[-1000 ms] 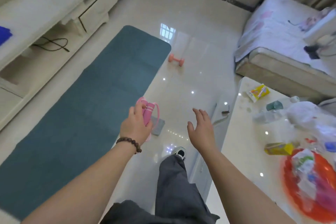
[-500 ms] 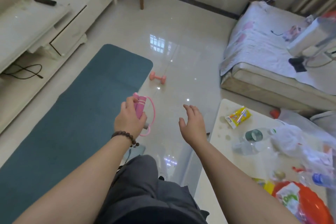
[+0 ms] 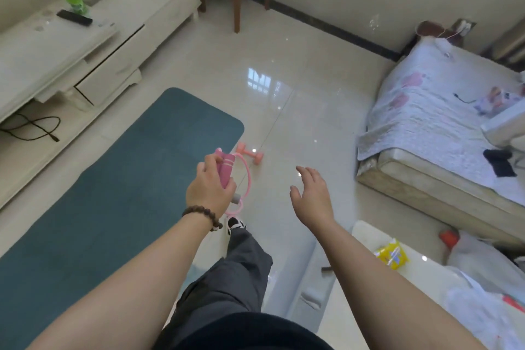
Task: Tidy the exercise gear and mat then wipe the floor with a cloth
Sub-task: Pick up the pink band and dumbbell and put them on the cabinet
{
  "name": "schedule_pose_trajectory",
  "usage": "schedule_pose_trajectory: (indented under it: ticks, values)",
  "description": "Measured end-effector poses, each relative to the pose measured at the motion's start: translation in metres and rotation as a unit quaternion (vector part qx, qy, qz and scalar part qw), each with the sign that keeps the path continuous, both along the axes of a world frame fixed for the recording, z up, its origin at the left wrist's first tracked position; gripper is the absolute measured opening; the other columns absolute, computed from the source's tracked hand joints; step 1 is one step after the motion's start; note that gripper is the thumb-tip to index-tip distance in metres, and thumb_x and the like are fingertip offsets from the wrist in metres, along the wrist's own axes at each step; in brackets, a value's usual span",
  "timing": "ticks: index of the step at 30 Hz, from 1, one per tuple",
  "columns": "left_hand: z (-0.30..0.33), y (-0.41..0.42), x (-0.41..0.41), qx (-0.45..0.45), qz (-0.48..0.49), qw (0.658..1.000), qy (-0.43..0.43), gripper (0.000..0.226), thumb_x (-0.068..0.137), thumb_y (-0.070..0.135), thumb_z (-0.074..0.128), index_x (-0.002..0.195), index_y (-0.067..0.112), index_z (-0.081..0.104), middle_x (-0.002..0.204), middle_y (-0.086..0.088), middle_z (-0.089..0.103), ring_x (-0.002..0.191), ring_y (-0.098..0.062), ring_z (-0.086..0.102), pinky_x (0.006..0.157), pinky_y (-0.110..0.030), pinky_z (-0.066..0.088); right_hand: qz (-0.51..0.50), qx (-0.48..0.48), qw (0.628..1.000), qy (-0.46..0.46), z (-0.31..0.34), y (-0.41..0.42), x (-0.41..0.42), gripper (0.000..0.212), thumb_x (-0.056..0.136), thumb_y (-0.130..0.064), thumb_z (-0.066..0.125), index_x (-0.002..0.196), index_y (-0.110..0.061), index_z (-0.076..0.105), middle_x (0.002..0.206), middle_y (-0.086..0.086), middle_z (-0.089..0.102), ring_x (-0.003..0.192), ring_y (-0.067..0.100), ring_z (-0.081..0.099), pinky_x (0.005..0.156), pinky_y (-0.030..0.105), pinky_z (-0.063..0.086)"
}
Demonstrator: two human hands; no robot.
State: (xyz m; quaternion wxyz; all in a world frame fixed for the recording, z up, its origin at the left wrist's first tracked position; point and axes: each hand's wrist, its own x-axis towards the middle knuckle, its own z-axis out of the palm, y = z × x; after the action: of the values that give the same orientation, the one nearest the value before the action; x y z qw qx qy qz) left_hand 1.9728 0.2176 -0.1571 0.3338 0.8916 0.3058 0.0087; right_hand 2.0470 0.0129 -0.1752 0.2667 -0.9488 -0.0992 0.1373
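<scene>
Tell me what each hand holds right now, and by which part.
The left hand grips the pink skipping rope by its bunched handles; the cord loops loose below. The right hand is open, holding nothing.

Left hand (image 3: pixel 209 190) gripping (fingers curled); right hand (image 3: pixel 312 196) loosely spread

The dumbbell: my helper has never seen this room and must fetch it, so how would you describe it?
Find the long teal mat on the glossy tiled floor. Just off its far right corner lies the dumbbell, small and salmon pink. It lies alone on bare tile, unlike the pink skipping rope held in the left hand.
</scene>
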Motion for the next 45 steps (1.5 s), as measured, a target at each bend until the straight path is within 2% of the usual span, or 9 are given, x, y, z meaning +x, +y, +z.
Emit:
schedule_pose_trajectory:
  ticks: [7, 13, 18, 22, 27, 31, 37, 45]
  values:
    - [0.011, 0.030, 0.116, -0.023, 0.032, 0.999, 0.006, 0.045, 0.086, 0.031, 0.058, 0.126, 0.023, 0.038, 0.105, -0.002, 0.044, 0.069, -0.027, 0.056, 0.060, -0.031, 0.041, 0.078, -0.031, 0.996, -0.014, 0.014, 0.051, 0.150, 0.050, 0.092, -0.020, 0.050, 0.140, -0.013, 0.041, 0.144, 0.008, 0.040, 0.136, 0.026, 0.031, 0.112, 0.042, 0.025]
    - [0.017, 0.049, 0.187, -0.024, 0.095, 0.995, 0.012, 0.042, 0.086, 0.033, 0.059, 0.122, 0.023, 0.039, 0.104, -0.001, 0.044, 0.062, -0.019, 0.052, 0.053, -0.028, 0.034, 0.138, -0.018, 0.990, -0.001, 0.019, 0.085, 0.232, 0.050, 0.093, -0.020, 0.048, 0.142, -0.015, 0.038, 0.147, 0.005, 0.037, 0.139, 0.022, 0.026, 0.115, 0.037, 0.022]
    - [-0.002, 0.054, 0.237, -0.018, 0.180, 0.983, 0.025, 0.046, 0.084, 0.026, 0.060, 0.125, 0.024, 0.039, 0.109, -0.004, 0.048, 0.069, -0.028, 0.056, 0.058, -0.030, 0.039, 0.210, -0.014, 0.977, 0.027, -0.002, 0.111, 0.307, 0.051, 0.092, -0.021, 0.049, 0.142, -0.016, 0.039, 0.147, 0.004, 0.037, 0.138, 0.022, 0.028, 0.114, 0.039, 0.024]
    - [-0.015, 0.049, 0.278, -0.024, 0.277, 0.960, 0.027, 0.050, 0.083, 0.024, 0.061, 0.127, 0.024, 0.039, 0.119, -0.005, 0.049, 0.078, -0.030, 0.060, 0.062, -0.031, 0.040, 0.309, -0.035, 0.949, 0.045, -0.018, 0.128, 0.377, 0.051, 0.092, -0.021, 0.049, 0.142, -0.015, 0.039, 0.148, 0.006, 0.036, 0.138, 0.023, 0.029, 0.113, 0.039, 0.025]
    - [-0.023, 0.037, 0.317, -0.023, 0.388, 0.920, 0.041, 0.042, 0.083, 0.023, 0.062, 0.119, 0.018, 0.041, 0.116, -0.009, 0.049, 0.072, -0.029, 0.052, 0.062, -0.032, 0.038, 0.401, -0.067, 0.912, 0.053, -0.029, 0.147, 0.453, 0.050, 0.095, -0.022, 0.046, 0.143, -0.016, 0.036, 0.150, 0.005, 0.032, 0.140, 0.023, 0.024, 0.115, 0.039, 0.023]
    - [-0.031, 0.027, 0.333, -0.024, 0.441, 0.896, 0.049, 0.041, 0.083, 0.021, 0.061, 0.118, 0.016, 0.042, 0.117, -0.009, 0.050, 0.081, -0.035, 0.058, 0.064, -0.033, 0.039, 0.445, -0.074, 0.889, 0.082, -0.044, 0.160, 0.478, 0.050, 0.095, -0.021, 0.045, 0.143, -0.016, 0.035, 0.150, 0.006, 0.032, 0.140, 0.023, 0.023, 0.114, 0.040, 0.024]
    - [-0.069, 0.022, 0.340, -0.022, 0.488, 0.869, 0.075, 0.042, 0.081, 0.020, 0.062, 0.118, 0.013, 0.044, 0.120, -0.009, 0.052, 0.085, -0.035, 0.058, 0.062, -0.033, 0.037, 0.474, -0.086, 0.868, 0.120, -0.089, 0.174, 0.480, 0.050, 0.094, -0.020, 0.046, 0.142, -0.014, 0.036, 0.149, 0.006, 0.034, 0.139, 0.022, 0.026, 0.113, 0.040, 0.026]
    - [-0.187, 0.032, 0.334, -0.026, 0.515, 0.849, 0.119, 0.044, 0.082, 0.023, 0.061, 0.121, 0.014, 0.043, 0.122, -0.010, 0.052, 0.088, -0.039, 0.058, 0.066, -0.039, 0.043, 0.470, -0.116, 0.857, 0.176, -0.217, 0.185, 0.471, 0.051, 0.093, -0.018, 0.048, 0.142, -0.012, 0.037, 0.147, 0.008, 0.037, 0.138, 0.025, 0.030, 0.113, 0.041, 0.026]
